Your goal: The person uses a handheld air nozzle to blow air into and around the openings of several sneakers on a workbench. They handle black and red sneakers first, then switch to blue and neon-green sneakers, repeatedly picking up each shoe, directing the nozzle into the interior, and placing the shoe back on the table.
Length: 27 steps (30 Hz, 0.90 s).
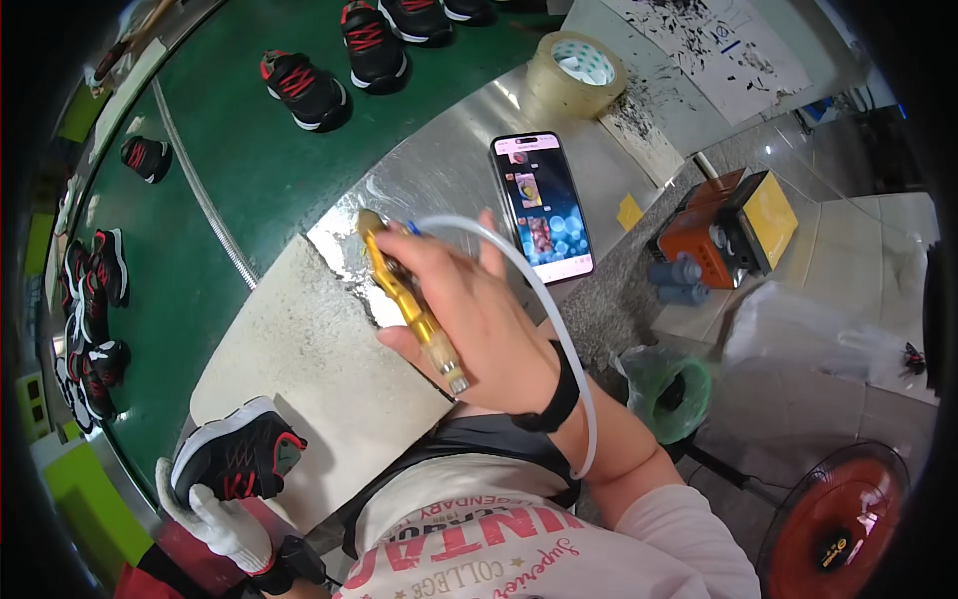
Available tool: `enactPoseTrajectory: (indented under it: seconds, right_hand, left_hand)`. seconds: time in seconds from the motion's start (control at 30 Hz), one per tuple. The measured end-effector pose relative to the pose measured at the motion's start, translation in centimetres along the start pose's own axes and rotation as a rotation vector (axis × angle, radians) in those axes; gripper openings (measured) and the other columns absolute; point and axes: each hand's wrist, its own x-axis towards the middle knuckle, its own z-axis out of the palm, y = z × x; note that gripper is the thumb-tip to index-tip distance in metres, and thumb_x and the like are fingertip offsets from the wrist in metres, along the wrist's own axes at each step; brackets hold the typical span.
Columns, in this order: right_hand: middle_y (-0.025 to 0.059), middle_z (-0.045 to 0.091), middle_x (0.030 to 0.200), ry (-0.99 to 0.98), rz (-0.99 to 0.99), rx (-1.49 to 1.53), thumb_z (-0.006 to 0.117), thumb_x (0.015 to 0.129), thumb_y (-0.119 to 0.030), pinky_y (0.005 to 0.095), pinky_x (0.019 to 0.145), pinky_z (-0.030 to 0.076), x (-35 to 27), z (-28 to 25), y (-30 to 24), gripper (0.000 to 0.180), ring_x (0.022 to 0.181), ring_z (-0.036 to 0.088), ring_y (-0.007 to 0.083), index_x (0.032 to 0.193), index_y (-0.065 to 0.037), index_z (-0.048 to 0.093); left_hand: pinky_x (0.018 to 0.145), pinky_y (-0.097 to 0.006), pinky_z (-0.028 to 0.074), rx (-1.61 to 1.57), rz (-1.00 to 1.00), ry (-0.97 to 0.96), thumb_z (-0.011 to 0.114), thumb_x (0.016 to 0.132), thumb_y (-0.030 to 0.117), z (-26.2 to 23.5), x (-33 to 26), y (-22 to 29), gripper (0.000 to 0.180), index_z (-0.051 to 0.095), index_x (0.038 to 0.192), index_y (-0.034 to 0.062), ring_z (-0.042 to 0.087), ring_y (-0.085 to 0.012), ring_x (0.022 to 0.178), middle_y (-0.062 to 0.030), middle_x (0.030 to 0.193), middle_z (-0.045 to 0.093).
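Note:
My left hand (225, 524), in a white glove, is closed around a small black sneaker (225, 457) with red laces and a white sole. The sneaker is held tilted at the lower left, by the near edge of a pale work mat (309, 364). Bare, with a black band at its wrist, my right hand (484, 329) grips a slim gold air gun (404, 298) over the metal tabletop. A clear hose (544, 290) arches from the gun over the back of that hand. The gun and the sneaker are well apart.
Several more black-and-red sneakers (304, 90) stand on the green belt (230, 160). Beyond my right hand lie a lit phone (544, 208) and a roll of clear tape (574, 75). At the right are a yellow-and-black box (763, 225), a green bin (687, 404) and a round red object (838, 529).

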Motion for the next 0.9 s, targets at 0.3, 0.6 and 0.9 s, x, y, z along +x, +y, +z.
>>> enactPoseTrajectory:
  seconds: [0.3, 0.6, 0.9]
  right_hand:
    - [0.0173, 0.057, 0.106, 0.096, 0.089, -0.112, 0.065, 0.084, -0.022, 0.0648, 0.099, 0.016, -2.6, 0.9, 1.1, 0.055, 0.108, 0.051, 0.0357, 0.128, -0.004, 0.038]
    - [0.0295, 0.052, 0.110, -0.015, 0.127, 0.089, 0.065, 0.084, -0.014, 0.0445, 0.085, 0.044, -1.0, 4.9, 1.2, 0.061, 0.099, 0.054, 0.0429, 0.131, 0.004, 0.031]
    - [0.0157, 0.059, 0.102, -0.141, 0.137, 0.676, 0.058, 0.092, -0.032, 0.0348, 0.084, 0.048, -4.8, 2.7, -4.5, 0.059, 0.088, 0.059, 0.0199, 0.137, -0.002, 0.034]
  left_hand:
    - [0.096, -0.034, 0.043, -0.095, -0.039, 0.036, 0.044, 0.095, 0.023, -0.1, 0.0, -0.8, 0.045, 0.041, 0.131, -0.0038, 0.052, -0.0249, 0.112, -0.0151, 0.129, 0.047]
    - [0.093, -0.036, 0.047, -0.346, 0.003, -0.143, 0.056, 0.091, 0.035, -0.1, 0.0, 1.1, 0.060, 0.039, 0.133, -0.0041, 0.056, -0.0269, 0.109, -0.0190, 0.121, 0.054]
    - [0.091, -0.035, 0.048, -0.608, -0.082, -0.492, 0.085, 0.066, 0.016, 4.1, 2.9, 1.8, 0.064, 0.053, 0.118, -0.0023, 0.059, -0.0224, 0.103, -0.0134, 0.110, 0.062]
